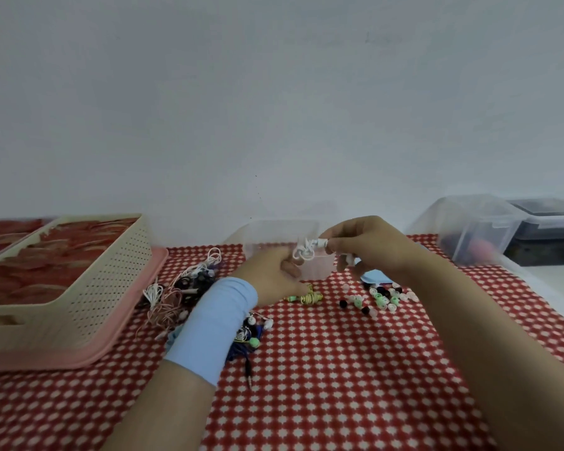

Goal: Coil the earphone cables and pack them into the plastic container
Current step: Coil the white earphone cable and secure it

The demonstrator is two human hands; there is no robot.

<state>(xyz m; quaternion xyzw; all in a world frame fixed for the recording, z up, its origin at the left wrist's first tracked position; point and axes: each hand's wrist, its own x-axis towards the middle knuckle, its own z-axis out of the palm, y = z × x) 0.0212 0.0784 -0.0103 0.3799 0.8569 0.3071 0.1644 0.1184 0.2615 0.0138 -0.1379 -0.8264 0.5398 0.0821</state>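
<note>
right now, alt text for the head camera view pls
Two hands, left hand and right hand, hold a white earphone cable in front of a clear plastic container on a red patterned tablecloth. Tangled earphones and a perforated basket lie left; loose ear tips lie right.

We face a plain pale wall point(274, 92), evenly lit; below it runs our table point(554, 288). A red dotted cloth point(323, 369) covers it
</note>
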